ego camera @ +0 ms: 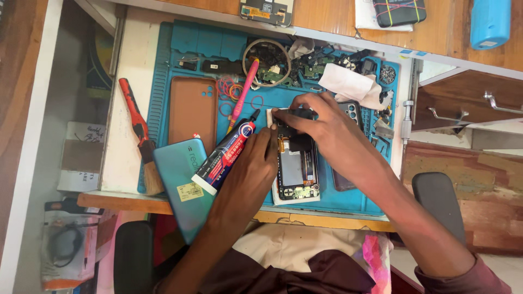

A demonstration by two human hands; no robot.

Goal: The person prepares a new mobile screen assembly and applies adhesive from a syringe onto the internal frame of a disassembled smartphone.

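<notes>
Head view, looking down on a cluttered repair bench (128,163) covered by a blue work mat (338,198).

Opened phone (297,163) lies face-down at mat centre, back cover off, battery and circuit board exposed, long axis running away from the person.

Left hand (248,174) rests on the mat just left of the phone, fingers curled shut around a glue tube (224,155), red, white and blue with a black nozzle. Tube lies diagonal, nozzle tip pointing up and right, near the phone's upper left corner; whether the tip touches the phone cannot be told.

Right hand (321,122) comes in from the right, arched over the phone's top end. Fingers pressed down on the top edge of the phone, pinching or holding the frame there; thumb at the upper left corner.

Around it:
- teal phone back cover (182,182) left of the tube, overhanging the bench's front edge
- brown phone case (192,109) flat on the mat, further back
- brush (140,136) with red handle on the mat's left border
- pink-handled tool (243,92) slanting behind the tube, beside loose red rubber bands (231,90)
- ring of wire or tape (267,62) at the back, amid small boards and parts
- crumpled white tissue (351,86) behind the right hand
- a second dark phone (351,114) partly hidden under the right wrist

Black chair armrest (438,204) at lower right
</notes>
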